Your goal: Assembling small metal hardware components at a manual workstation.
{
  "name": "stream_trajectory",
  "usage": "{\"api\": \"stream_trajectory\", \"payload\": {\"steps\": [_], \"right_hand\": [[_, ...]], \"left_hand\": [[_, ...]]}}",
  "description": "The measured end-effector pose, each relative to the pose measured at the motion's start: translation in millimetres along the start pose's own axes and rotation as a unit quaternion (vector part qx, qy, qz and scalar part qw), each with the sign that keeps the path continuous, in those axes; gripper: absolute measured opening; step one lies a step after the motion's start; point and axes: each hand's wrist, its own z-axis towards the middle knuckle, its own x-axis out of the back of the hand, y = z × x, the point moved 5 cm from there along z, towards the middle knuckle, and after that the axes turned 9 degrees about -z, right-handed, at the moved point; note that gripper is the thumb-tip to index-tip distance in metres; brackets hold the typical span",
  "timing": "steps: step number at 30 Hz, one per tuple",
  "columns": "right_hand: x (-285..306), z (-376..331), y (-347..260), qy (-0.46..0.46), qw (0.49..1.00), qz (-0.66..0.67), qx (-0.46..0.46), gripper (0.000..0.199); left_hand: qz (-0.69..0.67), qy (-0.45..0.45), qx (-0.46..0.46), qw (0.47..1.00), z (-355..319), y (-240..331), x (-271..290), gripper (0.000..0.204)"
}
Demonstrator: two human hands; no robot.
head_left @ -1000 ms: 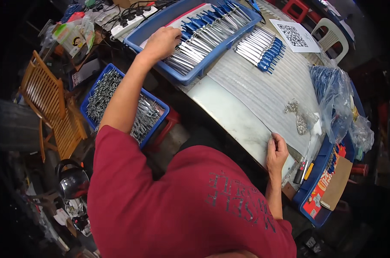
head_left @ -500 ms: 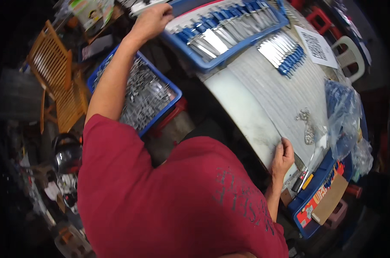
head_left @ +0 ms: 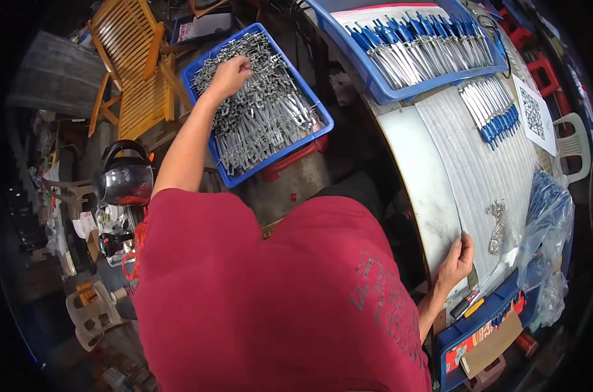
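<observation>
Now reaching, at 11 o'clock in the view, with the left hand (head_left: 230, 77) over the heaped slim metal parts (head_left: 264, 121) in the blue plastic bin (head_left: 327, 124), toward its far end. Note the bent, partly closed fingers, with tips near the thumb; cannot tell from above about any part between them, or about contact with the heap. For a clean pick from such a tangle, probably best to pinch one loose piece from the top layer, draw it up steeply, and free any hooked neighbour before crossing the rim. Judging by the lie, look for easier picking toward 6 o'clock within the bin, among pieces more nearly parallel. Avoid leaning on the rim, given the red plastic stool (head_left: 296, 159) just below. At 4 o'clock, find the right hand (head_left: 458, 258) by the near table edge, with thumb and forefinger drawn together at the border of the white foam sheet (head_left: 466, 150); cannot tell about a hold on it. Best to use a light touch there, to spare the row of blue-ended silver rods (head_left: 492, 111) at 2 o'clock any drag.
</observation>
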Motion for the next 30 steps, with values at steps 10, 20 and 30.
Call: {"api": "stream_trajectory", "payload": {"steps": [10, 20, 30], "right_hand": [[-0.4, -1.4, 2.7, 0.008, 1.0, -0.001, -0.011, 0.022], [-0.9, 0.2, 2.1, 0.003, 0.999, -0.046, -0.001, 0.021], [-1.0, 0.7, -3.2, -0.002, 0.997, -0.072, 0.007, 0.022]], "left_hand": [[0.025, 0.011, 0.002, 1.0, 44.5, -20.5, -36.3, 0.017], [0.114, -0.101, -0.001, 0.988, 74.7, -15.9, -56.0, 0.022], [0.234, -0.015, -0.094, 0.968, 73.3, 2.4, -43.8, 0.009]]}}
